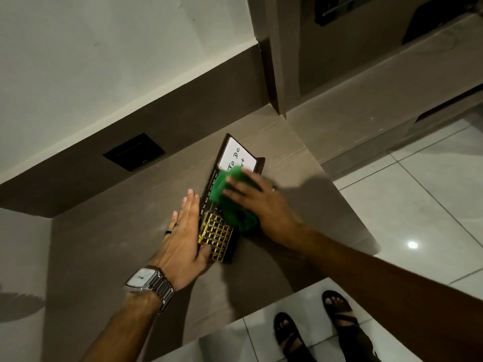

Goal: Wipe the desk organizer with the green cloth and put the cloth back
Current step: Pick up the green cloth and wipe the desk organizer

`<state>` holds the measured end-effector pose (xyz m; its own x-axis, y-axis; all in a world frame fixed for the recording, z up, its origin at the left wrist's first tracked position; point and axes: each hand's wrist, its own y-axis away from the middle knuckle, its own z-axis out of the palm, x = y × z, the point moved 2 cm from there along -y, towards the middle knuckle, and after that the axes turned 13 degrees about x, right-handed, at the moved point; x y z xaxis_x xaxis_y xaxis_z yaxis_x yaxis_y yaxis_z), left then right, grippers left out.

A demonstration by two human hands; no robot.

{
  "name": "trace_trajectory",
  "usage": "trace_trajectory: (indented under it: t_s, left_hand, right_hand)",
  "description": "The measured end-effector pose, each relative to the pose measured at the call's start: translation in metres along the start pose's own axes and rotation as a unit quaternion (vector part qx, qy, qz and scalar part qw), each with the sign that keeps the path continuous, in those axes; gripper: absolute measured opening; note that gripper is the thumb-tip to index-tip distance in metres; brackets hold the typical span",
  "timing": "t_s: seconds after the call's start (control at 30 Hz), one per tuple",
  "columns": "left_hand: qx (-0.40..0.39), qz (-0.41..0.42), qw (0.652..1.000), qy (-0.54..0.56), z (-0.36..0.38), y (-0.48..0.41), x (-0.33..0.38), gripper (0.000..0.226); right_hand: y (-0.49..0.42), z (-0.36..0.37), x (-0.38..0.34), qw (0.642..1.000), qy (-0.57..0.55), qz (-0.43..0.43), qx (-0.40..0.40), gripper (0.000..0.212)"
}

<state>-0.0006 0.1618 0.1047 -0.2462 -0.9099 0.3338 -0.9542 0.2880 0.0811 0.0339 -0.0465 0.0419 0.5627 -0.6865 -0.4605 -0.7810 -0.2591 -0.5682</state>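
A dark desk organizer (219, 237) lies flat on the brown desk (117, 231). It has a gold date grid at its near end, a row of month names along its left edge and a white "To Do" pad (236, 155) at its far end. The green cloth (230, 202) is bunched on its middle. My right hand (257, 202) presses down on the cloth, fingers spread over it. My left hand (184, 236) lies flat against the organizer's left edge, fingers straight, thumb on the grid's near corner.
A black wall socket plate (133, 152) sits on the brown back panel to the left. A brown pillar (271, 74) rises behind the desk's far corner. White tiled floor (418, 192) lies to the right, and my sandalled feet (313, 333) stand below the desk's front edge.
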Motion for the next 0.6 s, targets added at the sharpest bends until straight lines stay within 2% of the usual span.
trace_trajectory:
  t_s: [0.07, 0.1, 0.17, 0.27, 0.33, 0.4, 0.5, 0.53, 0.6]
  left_hand:
    - [-0.001, -0.002, 1.0, 0.002, -0.001, 0.0, -0.001, 0.117]
    - [0.0, -0.002, 1.0, 0.005, -0.001, 0.0, -0.001, 0.117]
    - [0.0, -0.003, 1.0, 0.011, 0.0, 0.001, -0.002, 0.117]
    - [0.001, -0.002, 1.0, 0.02, 0.001, 0.001, -0.001, 0.115]
    - [0.0, -0.001, 1.0, 0.015, 0.0, 0.0, -0.001, 0.114]
    - [-0.003, -0.006, 1.0, 0.016, 0.0, -0.001, 0.0, 0.114]
    - [-0.002, -0.015, 1.0, 0.023, 0.001, 0.0, 0.002, 0.114]
    - [0.002, -0.016, 1.0, 0.026, 0.002, 0.001, 0.002, 0.114]
    - [0.007, -0.018, 0.999, 0.031, 0.004, 0.001, 0.0, 0.115]
  right_hand:
    - [0.0, -0.006, 0.01, 0.995, 0.033, 0.09, -0.03, 0.078]
    - [0.009, -0.006, 0.009, 0.993, 0.035, 0.103, -0.05, 0.076]
    - [0.032, -0.002, -0.009, 0.997, -0.003, 0.054, -0.061, 0.069]
    - [0.028, 0.002, -0.027, 0.995, -0.055, -0.031, -0.083, 0.078]
    - [-0.001, -0.002, -0.018, 0.998, -0.044, -0.008, -0.035, 0.076]
    - [-0.016, -0.008, 0.002, 0.998, -0.019, 0.052, -0.004, 0.074]
    - [0.01, -0.001, 0.009, 0.99, 0.015, 0.131, -0.048, 0.075]
    - [0.025, 0.004, 0.001, 0.99, 0.024, 0.126, -0.056, 0.073]
    - [0.051, 0.012, -0.018, 0.998, 0.005, 0.043, -0.055, 0.07]
